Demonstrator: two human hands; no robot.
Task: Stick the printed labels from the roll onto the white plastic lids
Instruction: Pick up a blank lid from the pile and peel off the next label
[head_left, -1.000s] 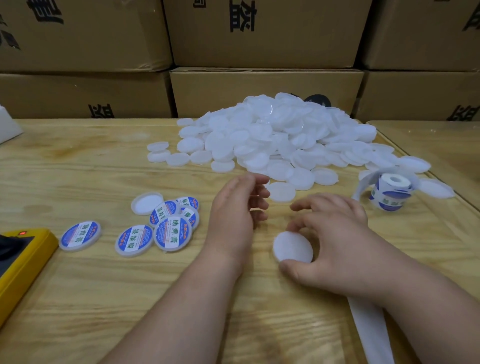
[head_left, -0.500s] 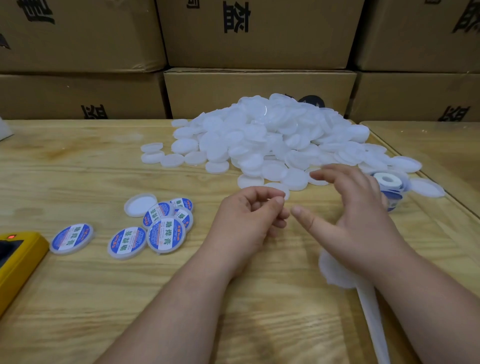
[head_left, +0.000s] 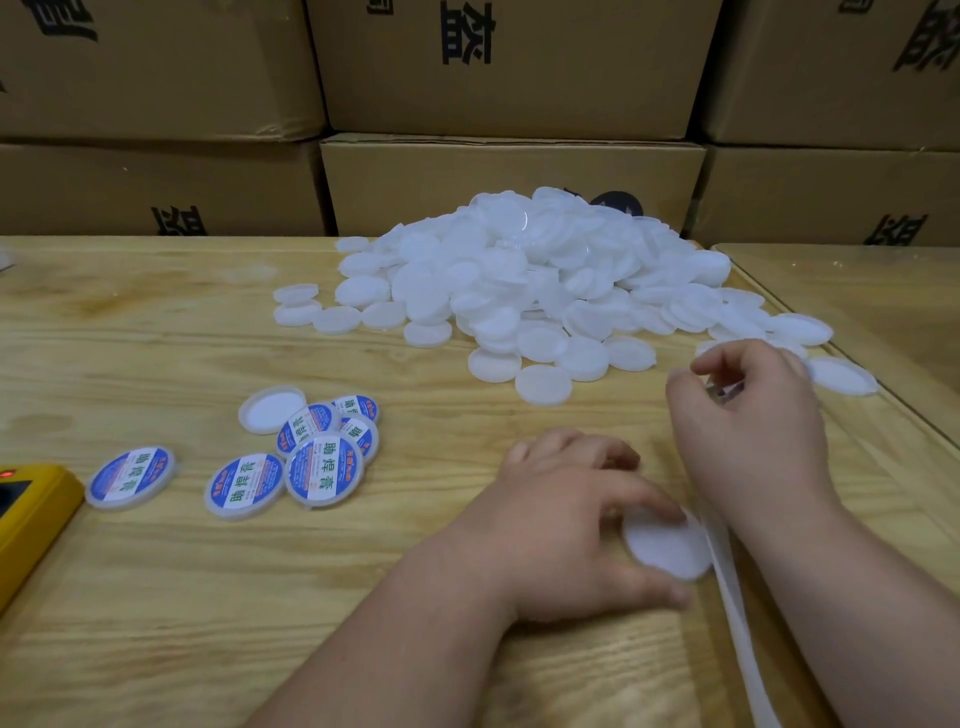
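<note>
Yellow device (head_left: 31, 514) at the table's (head_left: 156, 597) 9 o'clock edge, red light on; well apart from the work, no risk seen.

Finished lids (head_left: 291, 457) in a loose cluster left of centre, one (head_left: 131, 476) lying apart toward 9 o'clock, several overlapping, one unlabelled lid (head_left: 272, 409) open side up at the cluster's 11 o'clock. Risk: overlapping lids could scuff or lift fresh label edges if pushed together.

Left hand (head_left: 566, 525) low of centre, fingers (head_left: 644, 501) curled over the rim of a bare white lid (head_left: 667, 545), holding it flat on the table. The lid touches the strip of backing paper (head_left: 737, 613) trailing to 5 o'clock. Risk: lid looks smooth and light; may skate if the hold loosens while a label is pressed on, leaving it off-centre or creased.

Big heap of bare lids (head_left: 540, 291) at 12 o'clock, spilling toward 2 o'clock.

Right hand (head_left: 748, 421) at 3 o'clock, fingertips (head_left: 698, 370) brought together over the label roll, which the hand hides almost entirely. Seems to pinch something small; cannot tell whether a label is caught. Risk: a peeled label may curl and stick to skin or itself. Loose lids just beside the hand could be knocked off the table's right edge.
</note>
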